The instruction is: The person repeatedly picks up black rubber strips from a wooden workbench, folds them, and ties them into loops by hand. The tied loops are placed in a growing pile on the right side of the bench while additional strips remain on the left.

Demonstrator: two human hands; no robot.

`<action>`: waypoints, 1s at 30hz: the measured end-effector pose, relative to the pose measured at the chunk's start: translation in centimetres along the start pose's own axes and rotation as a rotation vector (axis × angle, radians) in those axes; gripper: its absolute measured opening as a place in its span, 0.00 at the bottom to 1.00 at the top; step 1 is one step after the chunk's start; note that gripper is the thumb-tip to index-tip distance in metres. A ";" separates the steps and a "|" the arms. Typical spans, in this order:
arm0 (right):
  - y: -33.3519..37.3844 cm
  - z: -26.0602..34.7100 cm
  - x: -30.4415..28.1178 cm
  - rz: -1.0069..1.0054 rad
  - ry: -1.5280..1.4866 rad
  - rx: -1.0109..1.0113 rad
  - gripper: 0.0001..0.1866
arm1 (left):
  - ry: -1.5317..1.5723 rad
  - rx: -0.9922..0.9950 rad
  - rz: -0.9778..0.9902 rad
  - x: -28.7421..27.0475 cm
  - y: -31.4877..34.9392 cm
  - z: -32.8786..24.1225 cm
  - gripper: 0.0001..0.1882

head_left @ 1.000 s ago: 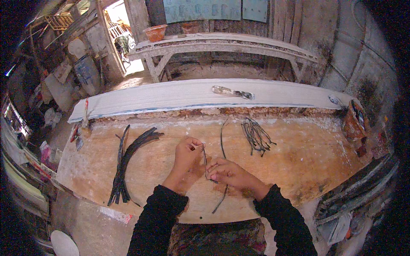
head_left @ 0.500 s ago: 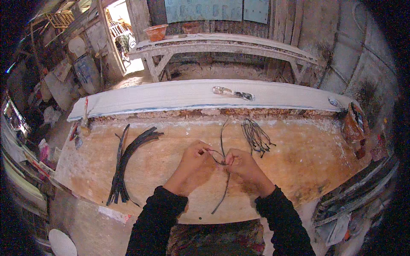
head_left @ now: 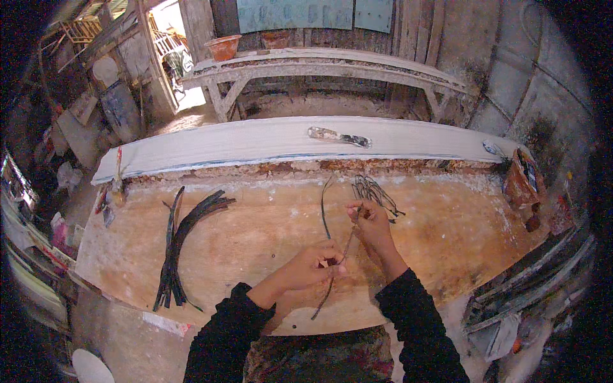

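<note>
A thin dark strip point(head_left: 349, 244) runs slantwise between my hands. My left hand point(head_left: 314, 265) pinches its lower end, and my right hand point(head_left: 373, 226), farther out, pinches the upper end. Beneath my left hand a longer black strip point(head_left: 324, 214) lies across the wooden board point(head_left: 249, 242), partly covered by the fingers. Just beyond my right hand rests a loose bunch of thin dark loops point(head_left: 369, 189). Over on the left lies a thick bundle of flat black strips point(head_left: 181, 246), curved at its far end.
A white raised ledge point(head_left: 242, 145) borders the board's far side, with a stained knife-like tool point(head_left: 338, 136) on it. A brush point(head_left: 119, 172) stands at the left end. At the right end sits a reddish-brown container point(head_left: 523, 182). Behind is a bench point(head_left: 332, 64) with clay-coloured pots point(head_left: 223, 48).
My hands have parted: the left came nearer to me, the right went away toward the loops. The small loop between them is now a straight strip. The view has shifted slightly.
</note>
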State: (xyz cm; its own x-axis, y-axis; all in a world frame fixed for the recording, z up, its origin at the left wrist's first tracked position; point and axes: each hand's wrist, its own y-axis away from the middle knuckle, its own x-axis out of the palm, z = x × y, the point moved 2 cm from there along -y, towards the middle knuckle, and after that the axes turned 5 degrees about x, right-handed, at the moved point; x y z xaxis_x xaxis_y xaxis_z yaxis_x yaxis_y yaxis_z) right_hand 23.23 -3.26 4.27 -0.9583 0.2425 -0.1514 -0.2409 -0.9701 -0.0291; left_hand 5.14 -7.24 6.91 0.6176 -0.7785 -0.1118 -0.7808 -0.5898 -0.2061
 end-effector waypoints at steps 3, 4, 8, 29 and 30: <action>0.7 1.9 0.0 -0.012 -0.071 -0.003 0.03 | 0.087 -0.033 -0.064 -0.5 0.3 0.3 0.09; 0.6 1.6 -0.2 -0.045 -0.018 -0.048 0.03 | 0.120 -0.011 -0.115 -1.1 0.4 1.1 0.10; 0.6 0.0 -0.2 -0.141 0.101 -0.193 0.03 | 0.276 0.185 -0.364 -5.0 -0.2 1.6 0.11; 6.1 5.5 2.7 0.566 -0.078 -0.149 0.05 | -0.364 0.040 -0.807 -6.6 0.0 3.3 0.03; 5.7 4.8 2.6 0.501 -0.039 -0.173 0.04 | -0.387 0.053 -0.732 -6.4 -0.1 3.0 0.03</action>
State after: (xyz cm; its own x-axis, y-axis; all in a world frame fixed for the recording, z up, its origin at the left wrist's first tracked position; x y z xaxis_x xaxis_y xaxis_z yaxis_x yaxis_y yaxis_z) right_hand 18.60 -8.13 8.44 -0.9552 -0.2540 -0.1520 0.2736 -0.9537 -0.1251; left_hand 1.61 -1.57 4.72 0.9643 -0.0670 -0.2562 -0.1692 -0.9000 -0.4016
